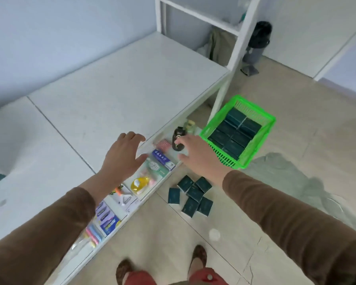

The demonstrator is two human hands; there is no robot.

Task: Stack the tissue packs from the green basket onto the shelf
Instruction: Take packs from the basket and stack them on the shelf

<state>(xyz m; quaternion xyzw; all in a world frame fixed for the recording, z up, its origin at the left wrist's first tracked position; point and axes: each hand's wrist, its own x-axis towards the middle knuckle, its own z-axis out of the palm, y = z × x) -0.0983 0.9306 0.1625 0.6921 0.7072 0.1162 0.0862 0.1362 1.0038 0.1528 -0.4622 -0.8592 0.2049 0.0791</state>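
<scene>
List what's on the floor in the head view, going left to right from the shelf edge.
Loose pile of dark tissue packs → green basket holding more packs → grey cloth lying at the far right. The small white disc nearer the feet is left out because it overlaps the pile's span.

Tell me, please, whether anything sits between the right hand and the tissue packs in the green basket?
Nothing visible does. The right hand is empty, just left of the green basket, whose open top leaves the tissue packs exposed. The dark bottle stands on the low shelf beside the fingers, not in the path.
</scene>
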